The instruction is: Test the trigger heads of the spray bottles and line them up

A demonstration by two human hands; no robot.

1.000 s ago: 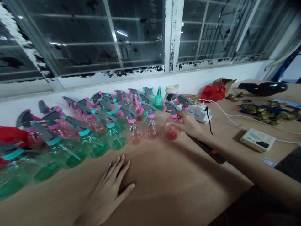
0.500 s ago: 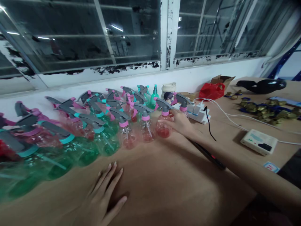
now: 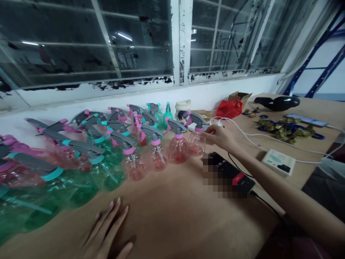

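My left hand (image 3: 106, 230) lies flat on the tabletop at lower left, fingers apart, holding nothing. My right hand (image 3: 219, 138) reaches to the far end of the front row, fingers pinched together just right of a pink spray bottle (image 3: 197, 142). A small pale bit shows at its fingertips; I cannot make out what it is. Left of that bottle stand more pink spray bottles, one (image 3: 178, 149) with red liquid low inside. Further left, a green spray bottle (image 3: 106, 172) with a grey trigger head stands upright among several others.
A phone (image 3: 229, 172) with a black cable lies below my right forearm. Behind my right hand are white cables and plugs (image 3: 219, 122). A white box-shaped device (image 3: 279, 162), brass-coloured parts (image 3: 288, 127), a red bag (image 3: 229, 109) and a patterned cup (image 3: 183, 108) are also on the table.
My right hand has moved off the third pink bottle to the right side of the end one. The phone, earlier mostly behind my arm, now shows. The view has turned right.
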